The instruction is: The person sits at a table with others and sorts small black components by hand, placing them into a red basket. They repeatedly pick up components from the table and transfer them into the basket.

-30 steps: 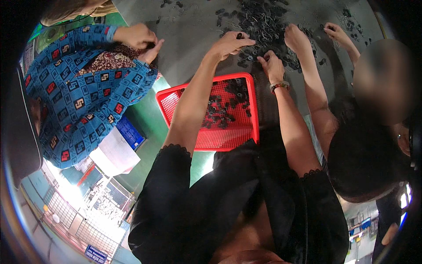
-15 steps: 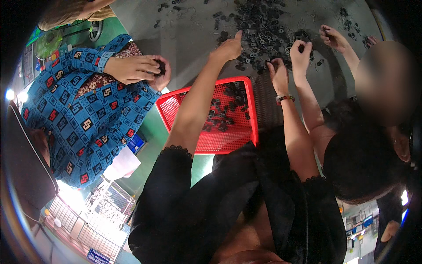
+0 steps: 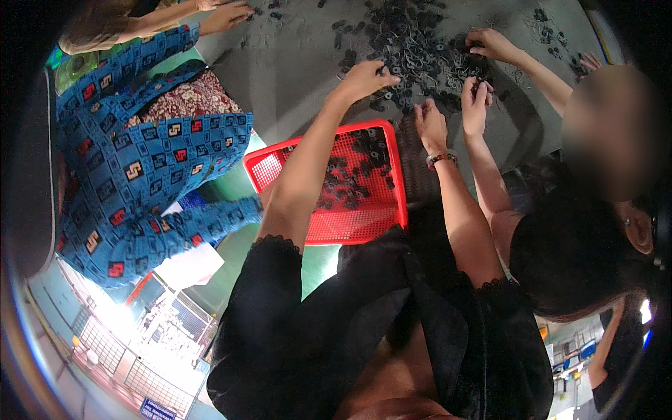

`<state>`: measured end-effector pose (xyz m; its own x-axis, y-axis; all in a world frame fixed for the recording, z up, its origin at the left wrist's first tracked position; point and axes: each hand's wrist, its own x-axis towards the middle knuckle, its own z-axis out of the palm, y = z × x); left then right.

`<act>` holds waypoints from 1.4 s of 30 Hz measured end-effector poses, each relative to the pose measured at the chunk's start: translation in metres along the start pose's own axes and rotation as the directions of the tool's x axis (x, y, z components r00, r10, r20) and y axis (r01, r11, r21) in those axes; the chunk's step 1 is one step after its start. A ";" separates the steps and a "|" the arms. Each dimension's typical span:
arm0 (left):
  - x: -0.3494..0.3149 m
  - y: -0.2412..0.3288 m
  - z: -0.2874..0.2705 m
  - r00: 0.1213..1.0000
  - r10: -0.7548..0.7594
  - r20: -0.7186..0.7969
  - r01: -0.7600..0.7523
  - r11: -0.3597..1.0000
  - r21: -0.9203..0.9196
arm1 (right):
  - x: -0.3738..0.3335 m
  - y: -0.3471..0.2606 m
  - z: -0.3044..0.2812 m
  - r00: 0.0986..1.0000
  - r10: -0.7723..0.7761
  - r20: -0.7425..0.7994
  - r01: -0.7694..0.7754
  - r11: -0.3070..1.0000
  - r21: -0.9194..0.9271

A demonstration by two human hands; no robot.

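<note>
Left hand (image 3: 364,77) curled, pinching black rings (image 3: 420,42) at the heap's near edge; right hand (image 3: 430,126) lay spread beside the red basket's (image 3: 329,234) far corner.

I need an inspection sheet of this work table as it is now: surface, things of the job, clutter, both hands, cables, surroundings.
Surface: grey table, dusty-looking, bare toward the left.
Job's things: pile of small black rings at the table's far middle; red mesh tray at the near edge, partly filled with the same rings.
Clutter: stray rings scattered at far right.
Hands: left hand at the pile's left edge, fingers bent onto rings; right hand at the pile's near edge, beaded bracelet on its wrist. Whether either grip is closed cannot be told.
Cables: nothing seen.
Surroundings: a person in a blue patterned sleeve on the left; another person's hands in the pile on the right.
</note>
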<state>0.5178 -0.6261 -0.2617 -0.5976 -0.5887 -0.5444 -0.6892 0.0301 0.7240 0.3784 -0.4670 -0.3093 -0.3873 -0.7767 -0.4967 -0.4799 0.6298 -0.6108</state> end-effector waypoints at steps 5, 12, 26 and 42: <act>-0.016 -0.017 0.049 0.993 0.035 -0.116 0.048 0.761 0.648 | -0.024 -0.011 0.010 0.992 -0.084 0.097 0.105 0.963 -0.246; -0.040 -0.018 0.075 0.995 -0.056 -0.086 0.092 0.858 0.506 | -0.025 -0.008 0.018 0.981 -0.121 0.152 0.170 0.916 -0.363; -0.133 0.012 0.026 0.998 -0.021 0.065 0.067 0.496 -0.865 | -0.105 -0.013 -0.041 0.956 -0.011 0.294 -0.107 0.918 0.382; -0.066 0.016 0.123 0.979 -0.182 -0.097 0.205 0.796 0.570 | -0.124 -0.011 -0.067 0.809 -0.398 0.433 -0.248 0.436 0.865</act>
<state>0.4955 -0.4874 -0.2666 -0.4195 -0.6600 -0.6232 -0.9043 0.3637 0.2235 0.3792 -0.3780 -0.1998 0.2184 -0.8783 -0.4253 0.5677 0.4688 -0.6767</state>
